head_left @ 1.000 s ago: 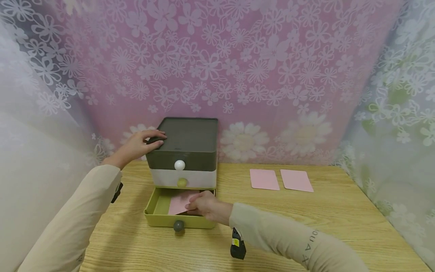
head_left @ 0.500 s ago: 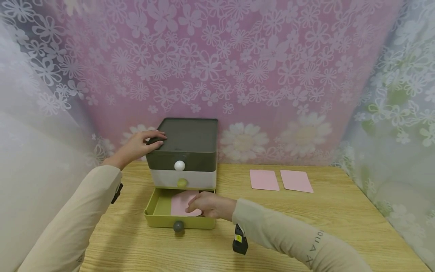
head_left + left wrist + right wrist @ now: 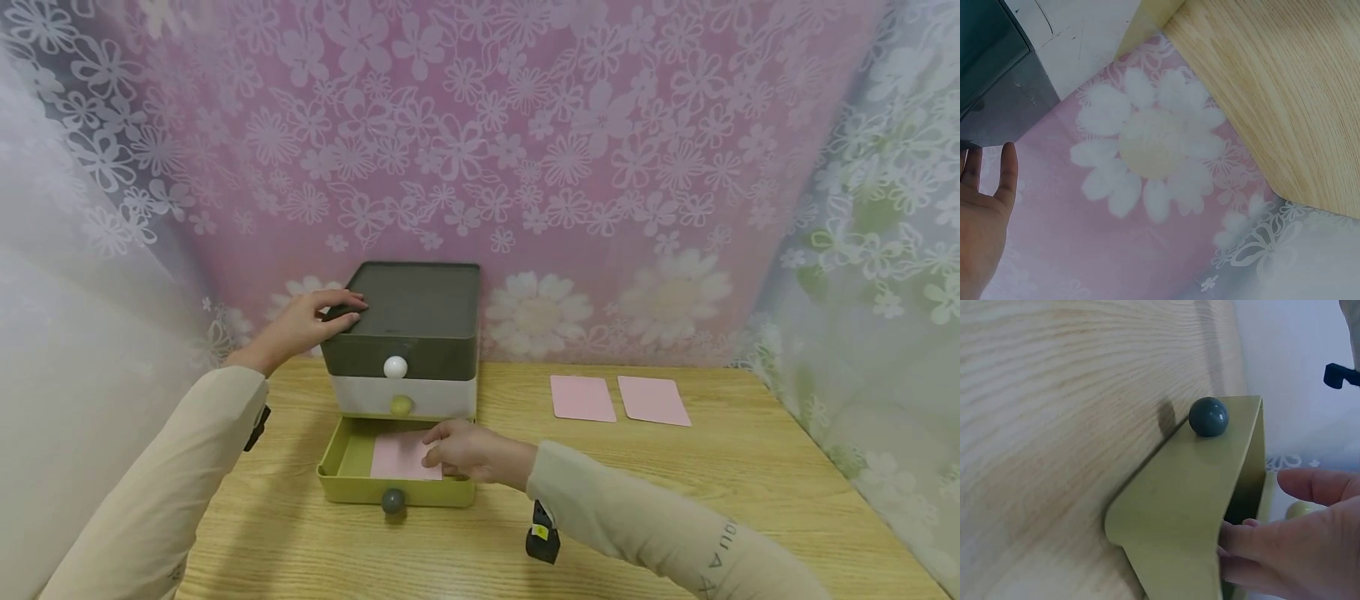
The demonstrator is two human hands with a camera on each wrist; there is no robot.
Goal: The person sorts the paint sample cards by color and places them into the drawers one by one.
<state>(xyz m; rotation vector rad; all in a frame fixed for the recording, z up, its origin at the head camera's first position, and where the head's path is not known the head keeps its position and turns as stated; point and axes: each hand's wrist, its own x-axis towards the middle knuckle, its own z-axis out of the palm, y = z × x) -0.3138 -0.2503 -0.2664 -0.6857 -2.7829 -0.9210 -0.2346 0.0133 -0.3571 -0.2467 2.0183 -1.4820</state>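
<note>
while l hand (image 3: 300,325) rests flat on cabinet (image 3: 408,312), r hand (image 3: 465,450) pinches pink card (image 3: 401,457) in drawer (image 3: 337,467).

Matt plastic drawer (image 3: 352,483) – wood-grain table (image 3: 675,492) – glossy knob (image 3: 392,501).

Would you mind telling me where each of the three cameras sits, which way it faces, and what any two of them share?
Head: worn on the head, looking forward and down at the drawer unit, table and curtain; both sleeves, left hand and right hand show.
Left wrist: faces the unit's dark side, curtain and table edge; only the left palm shows.
Right wrist: low by the table, faces the open green drawer and its grey knob; right fingers show.
Shared: head and right wrist both see the drawer and knob.
</note>
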